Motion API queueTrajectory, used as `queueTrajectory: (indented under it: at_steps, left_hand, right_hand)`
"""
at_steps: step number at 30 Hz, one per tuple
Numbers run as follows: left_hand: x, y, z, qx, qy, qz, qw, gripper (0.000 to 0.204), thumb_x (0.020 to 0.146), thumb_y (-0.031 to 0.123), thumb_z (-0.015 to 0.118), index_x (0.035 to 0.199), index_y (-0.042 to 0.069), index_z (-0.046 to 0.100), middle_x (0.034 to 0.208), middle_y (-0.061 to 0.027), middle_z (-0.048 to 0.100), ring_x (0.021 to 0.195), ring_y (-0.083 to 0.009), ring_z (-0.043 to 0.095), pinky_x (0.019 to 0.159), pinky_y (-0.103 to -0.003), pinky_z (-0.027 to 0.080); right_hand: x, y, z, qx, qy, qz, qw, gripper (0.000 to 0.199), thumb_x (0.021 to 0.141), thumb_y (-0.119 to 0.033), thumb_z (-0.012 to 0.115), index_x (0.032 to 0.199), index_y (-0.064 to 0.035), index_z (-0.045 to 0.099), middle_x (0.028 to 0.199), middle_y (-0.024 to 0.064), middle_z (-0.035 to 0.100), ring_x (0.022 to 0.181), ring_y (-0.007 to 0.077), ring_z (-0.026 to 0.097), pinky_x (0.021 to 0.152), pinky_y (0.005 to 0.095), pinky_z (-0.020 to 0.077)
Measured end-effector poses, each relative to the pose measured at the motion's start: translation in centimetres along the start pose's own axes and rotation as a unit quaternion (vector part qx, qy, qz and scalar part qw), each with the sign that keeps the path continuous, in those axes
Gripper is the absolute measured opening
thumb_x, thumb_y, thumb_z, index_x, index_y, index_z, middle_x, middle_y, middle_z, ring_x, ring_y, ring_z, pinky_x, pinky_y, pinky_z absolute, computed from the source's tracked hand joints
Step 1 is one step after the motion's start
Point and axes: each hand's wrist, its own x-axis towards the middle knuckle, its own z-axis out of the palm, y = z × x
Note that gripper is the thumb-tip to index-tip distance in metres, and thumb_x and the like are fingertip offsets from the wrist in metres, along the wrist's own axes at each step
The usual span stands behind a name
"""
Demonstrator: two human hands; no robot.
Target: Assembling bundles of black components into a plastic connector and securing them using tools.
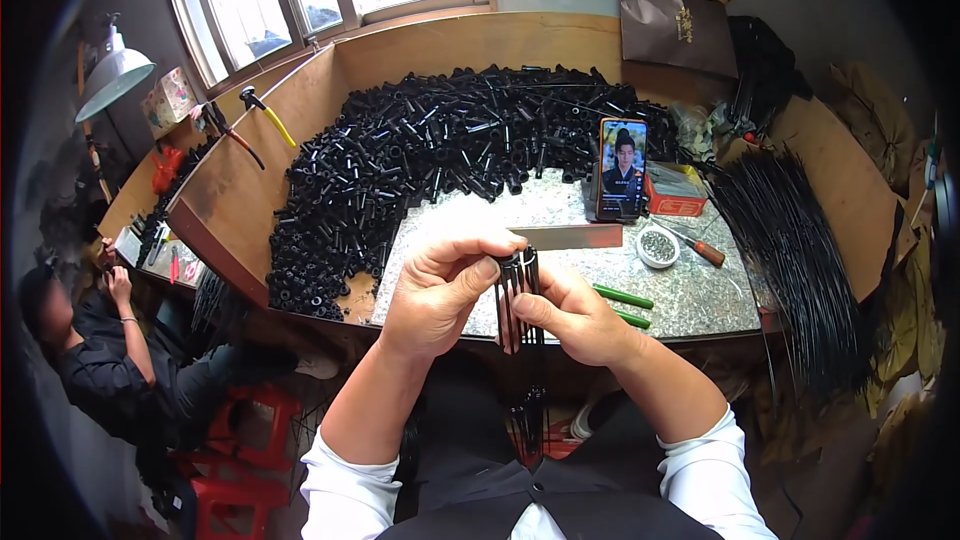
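The left hand (430,302) and right hand (588,325) are grasping several slim, glossy black strips (506,310) over the speckled counter (700,305)'s front edge, near two smooth green handles (622,296).

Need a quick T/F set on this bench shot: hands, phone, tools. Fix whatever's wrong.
1. The left hand and right hand both hold black slender pieces. True.
2. The phone lies flat on the bench. False: it stands upright.
3. A screwdriver lies to the right of the white tub. True.
4. The yellow-handled tool is in the right hand. False: it is at the wooden panel on the left.
5. The green handles lie left of the left hand. False: they lie beside the right hand, to its right.
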Motion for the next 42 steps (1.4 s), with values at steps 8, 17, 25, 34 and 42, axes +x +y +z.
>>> queueTrajectory:
  at_steps: [8, 17, 25, 34, 42]
  left_hand:
    - [-0.3, 0.4, 0.3, -0.016, -0.044, 0.007, 0.999, 0.021, 0.087, -0.001, 0.059, 0.107, -0.001, 0.063, 0.117, -0.014, 0.06, 0.107, -0.019, 0.056, 0.096, -0.033, 0.043]
    - [0.4, 0.6, 0.1, 0.005, -0.094, -0.016, 0.995, 0.026, 0.086, 0.004, 0.063, 0.111, -0.003, 0.062, 0.132, -0.02, 0.047, 0.115, -0.0228, 0.052, 0.097, -0.034, 0.042]
    - [1.5, 2.8, -0.1, 0.066, -0.164, -0.027, 0.984, 0.022, 0.077, 0.001, 0.069, 0.098, -0.007, 0.067, 0.108, -0.0189, 0.064, 0.102, -0.0252, 0.061, 0.088, -0.033, 0.048]
    - [2.2, 3.0, -0.4, 0.101, -0.148, -0.079, 0.981, 0.031, 0.08, 0.004, 0.069, 0.109, -0.007, 0.062, 0.12, -0.023, 0.058, 0.104, -0.0243, 0.061, 0.087, -0.035, 0.051]
    - [0.4, 3.0, 2.7, 0.233, 0.07, -0.046, 0.969, 0.039, 0.08, 0.0, 0.069, 0.114, -0.004, 0.05, 0.094, -0.0096, 0.065, 0.087, -0.0141, 0.065, 0.078, -0.025, 0.053]
  right_hand:
    - [0.2, -0.3, -0.4, 0.015, -0.037, 0.037, 0.999, 0.029, 0.094, -0.028, 0.056, 0.105, -0.0022, 0.054, 0.089, 0.0061, 0.061, 0.081, 0.0151, 0.061, 0.073, 0.0314, 0.0512]
    - [0.9, 0.2, -2.0, 0.035, -0.163, 0.069, 0.984, 0.038, 0.091, -0.037, 0.056, 0.102, -0.0008, 0.056, 0.091, 0.0121, 0.063, 0.08, 0.0206, 0.063, 0.072, 0.0345, 0.0522]
    - [0.8, -0.6, -0.9, 0.036, -0.228, 0.066, 0.971, 0.039, 0.092, -0.034, 0.056, 0.105, 0.0021, 0.057, 0.093, 0.0117, 0.063, 0.083, 0.0212, 0.064, 0.076, 0.0334, 0.0514]
    - [0.2, -2.3, 0.3, -0.002, -0.114, 0.036, 0.993, 0.026, 0.094, -0.022, 0.055, 0.107, 0.0009, 0.056, 0.095, 0.009, 0.062, 0.084, 0.0162, 0.063, 0.074, 0.0292, 0.0518]
    - [0.6, -2.5, 0.7, -0.315, 0.08, -0.057, 0.944, 0.014, 0.09, -0.01, 0.06, 0.1, 0.0003, 0.06, 0.081, 0.003, 0.061, 0.069, 0.006, 0.054, 0.058, 0.0228, 0.0442]
